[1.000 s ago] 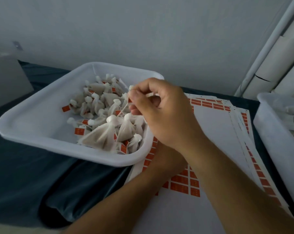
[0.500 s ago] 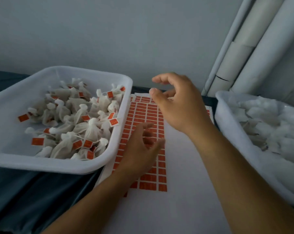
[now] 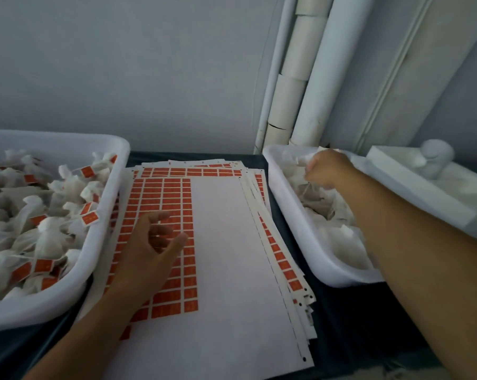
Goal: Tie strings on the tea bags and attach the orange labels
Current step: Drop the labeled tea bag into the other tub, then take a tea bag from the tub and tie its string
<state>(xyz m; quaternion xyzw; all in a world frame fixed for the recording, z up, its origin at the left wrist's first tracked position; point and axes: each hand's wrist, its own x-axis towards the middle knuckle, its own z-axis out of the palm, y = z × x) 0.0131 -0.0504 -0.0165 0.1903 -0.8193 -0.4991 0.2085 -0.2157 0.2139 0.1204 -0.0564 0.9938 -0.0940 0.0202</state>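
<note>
Head view: pipes (image 3: 308, 78) behind right tray (image 3: 295, 215), label sheets (image 3: 226, 256) between trays.

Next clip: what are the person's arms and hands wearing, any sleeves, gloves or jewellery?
Nothing visible. The left hand and the right hand are bare, with no gloves, rings or watch showing. Both forearms are uncovered right to the frame's edge, so no sleeves appear.

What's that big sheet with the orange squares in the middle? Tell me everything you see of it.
The label sheet is white paper lying flat atop a fanned stack of similar sheets, between two white tubs. Rows of small orange labels fill its left part and top edge; the rest is bare white. Small black dots run along its right edge. The left hand is over the labels, fingers loosely curled.
</note>
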